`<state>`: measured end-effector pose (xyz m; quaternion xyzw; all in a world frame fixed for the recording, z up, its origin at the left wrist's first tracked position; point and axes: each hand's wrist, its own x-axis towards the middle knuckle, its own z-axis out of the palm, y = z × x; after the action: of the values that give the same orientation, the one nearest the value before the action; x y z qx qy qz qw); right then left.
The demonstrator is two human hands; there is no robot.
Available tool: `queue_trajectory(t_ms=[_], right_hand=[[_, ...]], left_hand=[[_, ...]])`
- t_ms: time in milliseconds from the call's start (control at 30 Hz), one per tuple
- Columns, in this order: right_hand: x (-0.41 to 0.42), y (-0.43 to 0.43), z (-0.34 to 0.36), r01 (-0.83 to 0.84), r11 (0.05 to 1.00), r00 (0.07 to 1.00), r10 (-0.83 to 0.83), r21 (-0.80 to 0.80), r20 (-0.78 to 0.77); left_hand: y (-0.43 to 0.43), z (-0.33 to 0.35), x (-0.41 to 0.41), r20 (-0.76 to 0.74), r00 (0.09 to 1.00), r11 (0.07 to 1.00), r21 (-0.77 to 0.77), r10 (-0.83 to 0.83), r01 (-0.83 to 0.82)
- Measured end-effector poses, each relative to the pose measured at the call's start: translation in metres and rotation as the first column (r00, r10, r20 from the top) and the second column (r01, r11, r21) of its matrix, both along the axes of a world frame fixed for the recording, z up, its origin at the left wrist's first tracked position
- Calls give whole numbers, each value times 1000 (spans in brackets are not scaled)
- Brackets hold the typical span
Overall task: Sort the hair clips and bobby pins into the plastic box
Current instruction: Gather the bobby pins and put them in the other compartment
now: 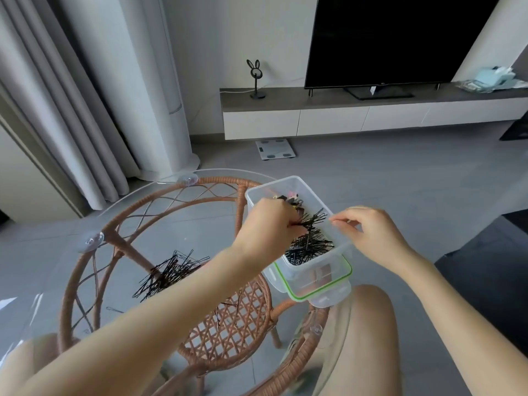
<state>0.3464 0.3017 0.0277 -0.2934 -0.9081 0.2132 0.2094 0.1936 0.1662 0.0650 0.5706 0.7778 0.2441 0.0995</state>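
Note:
A clear plastic box [311, 270] sits at the right edge of the round glass table, resting on its green-rimmed lid [323, 292]. Black bobby pins [310, 247] fill its near part and coloured hair clips [291, 199] lie at its far end. My left hand [268, 224] is inside the box, shut on a bundle of bobby pins [313, 218] that fans out to the right. My right hand [368, 232] pinches the box's right rim. Another pile of bobby pins [168, 272] lies on the glass left of my forearm.
The glass top [43, 281] rests on a brown rattan frame [85, 267] with suction pads. A few stray pins [114, 310] lie near the pile. My knee [368, 324] is under the table's right side. A TV cabinet [343, 115] stands beyond.

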Motion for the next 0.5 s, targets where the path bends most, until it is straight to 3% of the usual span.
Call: queue_trajectory(t_ms=[267,500], right_hand=[[17,-8,3,-6,1000,1000,6,18,14],[11,-18,9,3,998,1000,-1,65,-26]], left_hand=[[51,-47,13,-126,985,950,-304,-115,73],[40,-31,-5,-43,989,952,-280,-143,125]])
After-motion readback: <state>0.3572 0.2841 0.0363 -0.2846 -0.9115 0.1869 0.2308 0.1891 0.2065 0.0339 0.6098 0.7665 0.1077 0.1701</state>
